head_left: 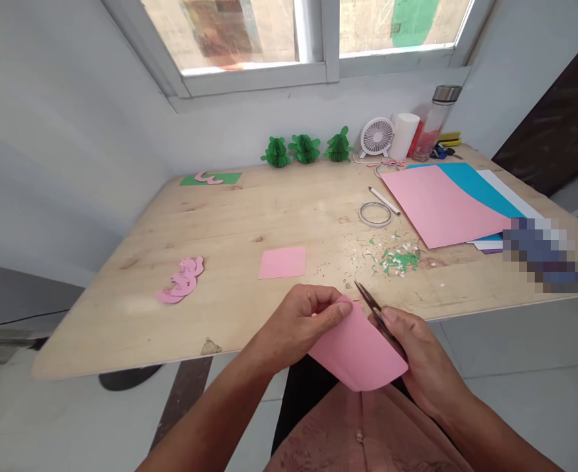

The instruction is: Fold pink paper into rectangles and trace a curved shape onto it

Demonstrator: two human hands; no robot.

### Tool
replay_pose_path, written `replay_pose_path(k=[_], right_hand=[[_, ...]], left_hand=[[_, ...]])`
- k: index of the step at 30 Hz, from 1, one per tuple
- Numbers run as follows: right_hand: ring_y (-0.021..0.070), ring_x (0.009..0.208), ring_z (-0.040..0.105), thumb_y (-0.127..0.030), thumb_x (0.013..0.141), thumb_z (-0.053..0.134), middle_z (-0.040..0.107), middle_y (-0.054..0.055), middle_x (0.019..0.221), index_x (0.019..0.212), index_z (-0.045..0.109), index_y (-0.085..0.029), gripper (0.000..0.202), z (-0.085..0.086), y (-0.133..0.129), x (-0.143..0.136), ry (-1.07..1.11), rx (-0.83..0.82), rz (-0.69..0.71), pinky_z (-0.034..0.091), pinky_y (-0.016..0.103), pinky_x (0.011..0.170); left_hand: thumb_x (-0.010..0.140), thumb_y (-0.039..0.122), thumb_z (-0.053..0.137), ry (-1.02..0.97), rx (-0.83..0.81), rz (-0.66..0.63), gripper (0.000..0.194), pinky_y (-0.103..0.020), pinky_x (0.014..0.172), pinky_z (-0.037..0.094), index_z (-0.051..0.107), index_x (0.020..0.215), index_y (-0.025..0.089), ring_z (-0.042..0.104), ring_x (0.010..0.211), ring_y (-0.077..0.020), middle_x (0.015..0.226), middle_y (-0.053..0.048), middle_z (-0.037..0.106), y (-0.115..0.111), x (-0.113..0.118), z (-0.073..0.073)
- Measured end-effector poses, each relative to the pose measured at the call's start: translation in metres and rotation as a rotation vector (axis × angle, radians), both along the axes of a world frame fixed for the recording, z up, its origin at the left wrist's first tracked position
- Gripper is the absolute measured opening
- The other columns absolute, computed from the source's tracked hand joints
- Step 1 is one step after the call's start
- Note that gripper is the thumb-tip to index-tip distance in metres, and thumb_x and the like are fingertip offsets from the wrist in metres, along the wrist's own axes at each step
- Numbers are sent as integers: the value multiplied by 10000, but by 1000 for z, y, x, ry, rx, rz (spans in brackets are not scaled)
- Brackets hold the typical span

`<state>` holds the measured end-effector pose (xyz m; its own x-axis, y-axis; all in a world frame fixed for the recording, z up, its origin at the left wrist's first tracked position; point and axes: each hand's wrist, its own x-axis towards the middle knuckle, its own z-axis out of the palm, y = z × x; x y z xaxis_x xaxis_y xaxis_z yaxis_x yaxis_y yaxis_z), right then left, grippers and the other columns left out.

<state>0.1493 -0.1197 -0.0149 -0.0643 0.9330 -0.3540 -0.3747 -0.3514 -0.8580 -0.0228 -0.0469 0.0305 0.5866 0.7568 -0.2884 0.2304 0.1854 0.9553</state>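
Observation:
My left hand (313, 318) pinches the upper edge of a pink sheet of paper (360, 351), held over my lap at the table's front edge. A pair of scissors (370, 303) is gripped in my right hand (414, 347), its blades pointing up and left beside the sheet's right edge. The scissors' handles are largely hidden by my fingers and the paper. On the table beyond my left hand lies a flat pink rectangle of paper (282, 262). Cut pink wavy pieces (183, 280) lie in a pile further left.
Green and white scraps (400, 261) lie near the scissors, with a tape roll (375, 214) and a white pen (384, 200) behind. Large coloured sheets (441, 203) are stacked at right. Green paper figures (305, 149), a small fan (377, 137) and a glass bottle (434, 124) line the wall.

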Motion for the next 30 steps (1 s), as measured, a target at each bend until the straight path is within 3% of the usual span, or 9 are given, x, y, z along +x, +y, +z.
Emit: replay_pose_path(k=[7, 11, 14, 17, 19, 21, 24, 27, 30], right_hand=[[73, 517, 193, -505, 758, 688, 330, -65, 585, 710, 576, -174, 352, 6, -11, 12, 64, 73, -27, 218, 216, 474], [70, 506, 245, -388, 746, 736, 331, -75, 553, 655, 559, -176, 291, 18, 17, 13, -122, 153, -21, 217, 225, 475], [59, 479, 259, -371, 728, 746, 325, -82, 518, 619, 564, -169, 292, 44, 62, 14, -266, 349, -134, 181, 233, 447], [34, 472, 280, -309, 743, 718, 328, -94, 518, 672, 618, -164, 191, 85, 101, 12, -342, 599, -234, 198, 231, 472], [29, 513, 363, -318, 789, 648, 348, -86, 545, 673, 632, -151, 203, 108, 112, 10, -390, 743, -274, 230, 248, 517], [40, 522, 356, -306, 754, 697, 376, -82, 555, 648, 634, -180, 176, 117, 111, 9, -418, 848, -316, 265, 242, 527], [67, 484, 344, -350, 724, 732, 417, -69, 524, 670, 673, -208, 162, 90, 94, 10, -546, 751, -222, 265, 237, 476], [111, 519, 443, -378, 729, 714, 541, -33, 565, 719, 720, -204, 174, 34, 73, 16, -698, 501, -3, 320, 254, 491], [174, 676, 574, -398, 735, 697, 658, 4, 717, 821, 746, -208, 214, -12, 53, 22, -675, 299, 105, 416, 273, 601]], left_hand=[[811, 426, 605, -110, 21, 267, 321, -176, 511, 319, 567, 648, 152, 411, 555, -64, 612, 31, 489, -9, -3, 11], [826, 392, 590, -73, 182, 332, 293, -180, 503, 346, 586, 652, 157, 441, 558, -73, 617, 22, 525, 9, -3, 17], [825, 346, 594, -70, 404, 389, 226, -188, 497, 383, 632, 701, 161, 496, 562, -85, 637, 12, 576, 39, -1, 36], [819, 281, 611, -209, 734, 430, 153, -214, 547, 442, 665, 728, 171, 565, 594, -97, 662, 26, 609, 65, -1, 67], [824, 230, 618, -264, 979, 467, 102, -226, 608, 464, 680, 754, 187, 596, 652, -92, 701, 47, 623, 71, -5, 82], [825, 187, 626, -267, 1184, 528, 78, -224, 642, 474, 693, 795, 213, 606, 687, -88, 714, 61, 638, 64, -11, 83], [850, 191, 602, -92, 1160, 573, 117, -227, 679, 504, 696, 895, 244, 635, 733, -107, 795, 40, 695, 41, -23, 49], [873, 220, 559, 34, 911, 393, 143, -253, 719, 522, 695, 917, 215, 668, 816, -152, 862, -23, 722, 14, -33, -11], [868, 218, 546, 74, 699, 333, 163, -282, 811, 511, 702, 912, 202, 670, 882, -174, 912, -49, 728, -7, -37, -61]])
